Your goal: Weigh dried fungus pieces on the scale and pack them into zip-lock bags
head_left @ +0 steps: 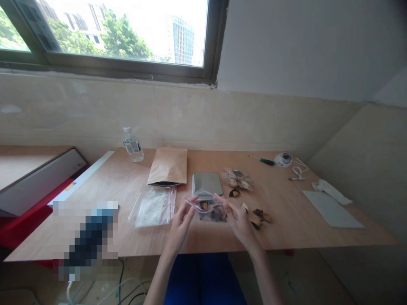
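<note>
Near the wooden worktop's [203,243] front edge, both hands' [183,212] [234,212] fingers are pinching open a part-filled clear plastic bag [210,215], curved brown pieces [255,223] lying loose

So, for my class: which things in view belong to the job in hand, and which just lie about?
Probably the job:
zip bag, held by left hand and right hand
dried pieces inside it
loose pieces
second filled bag
flat zip bags
kraft pouch
metal-topped scale

Probably lying about:
capped bottle
screwdriver
dome camera
white sheet
crumpled white bundle
</note>
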Available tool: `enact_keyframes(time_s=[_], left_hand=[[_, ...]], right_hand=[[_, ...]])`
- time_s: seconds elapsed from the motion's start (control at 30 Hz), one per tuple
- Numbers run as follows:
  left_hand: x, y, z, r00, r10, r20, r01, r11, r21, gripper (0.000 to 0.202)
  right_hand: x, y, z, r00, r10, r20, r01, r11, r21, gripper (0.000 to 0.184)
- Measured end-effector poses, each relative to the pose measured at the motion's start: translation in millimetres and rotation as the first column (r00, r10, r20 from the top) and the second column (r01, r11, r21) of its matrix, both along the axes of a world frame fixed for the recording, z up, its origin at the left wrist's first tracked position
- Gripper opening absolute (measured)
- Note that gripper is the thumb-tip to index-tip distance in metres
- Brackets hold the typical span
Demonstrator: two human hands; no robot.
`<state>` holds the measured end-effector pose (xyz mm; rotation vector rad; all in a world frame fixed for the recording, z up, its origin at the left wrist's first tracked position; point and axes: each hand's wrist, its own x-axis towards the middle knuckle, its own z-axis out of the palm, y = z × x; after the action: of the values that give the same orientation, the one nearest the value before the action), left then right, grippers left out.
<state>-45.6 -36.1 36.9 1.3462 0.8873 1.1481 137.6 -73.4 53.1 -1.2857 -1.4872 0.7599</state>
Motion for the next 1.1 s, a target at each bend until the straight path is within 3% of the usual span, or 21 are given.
enact_keyframes(time_s=[0.1,0.3,0.4,0.53,0.7,0.8,0.9,1.0,1.1], left_hand=[[-0.7,0.0,-2.9,1.000,0.012,0.013,-0.012,1.000,0.008,0.039],[-1.5,6.5,-10.6,0.940,0.335,-0.072,-0.330,0.941,0.075,0.038],[2.6,8.2,-23.0,0.908,0.413,-0.069,-0.406,0.909,0.094,0.040],[6.1,7.1,-38.6,0.921,0.384,-0.065,-0.382,0.923,0.051,0.041],[7.0,2.8,-41.4,0.929,0.355,-0.107,-0.352,0.935,0.042,0.040],[8.4,1.3,-39.9,0.929,0.352,-0.117,-0.350,0.936,0.033,0.039],[9.5,3.2,-39.3,0.924,0.366,-0.110,-0.366,0.931,0.018,0.038],[9.6,7.5,-39.1,0.933,0.349,-0.089,-0.350,0.937,0.010,0.037],[9.5,10.9,-39.9,0.931,0.357,-0.072,-0.357,0.934,0.023,0.037]], right_hand=[[-0.9,3.2,2.5,1.000,-0.005,0.027,0.004,0.999,0.033,0.039],[-3.1,4.5,-7.3,0.999,-0.004,-0.035,0.003,1.000,-0.012,0.042],[-6.9,7.0,-17.7,0.980,-0.116,-0.165,0.105,0.992,-0.076,0.050],[-8.8,13.1,-22.8,0.936,-0.204,-0.286,0.158,0.971,-0.177,0.060],[0.2,16.3,-21.0,0.934,-0.201,-0.295,0.115,0.952,-0.285,0.067],[6.3,11.4,-29.7,0.940,-0.212,-0.268,0.142,0.955,-0.259,0.064],[5.9,6.0,-45.0,0.925,-0.185,-0.333,0.126,0.973,-0.191,0.050],[-2.3,7.7,-57.7,0.866,-0.218,-0.450,0.155,0.973,-0.173,0.040],[-13.0,16.4,-63.8,0.791,-0.318,-0.522,0.280,0.948,-0.154,0.037]])
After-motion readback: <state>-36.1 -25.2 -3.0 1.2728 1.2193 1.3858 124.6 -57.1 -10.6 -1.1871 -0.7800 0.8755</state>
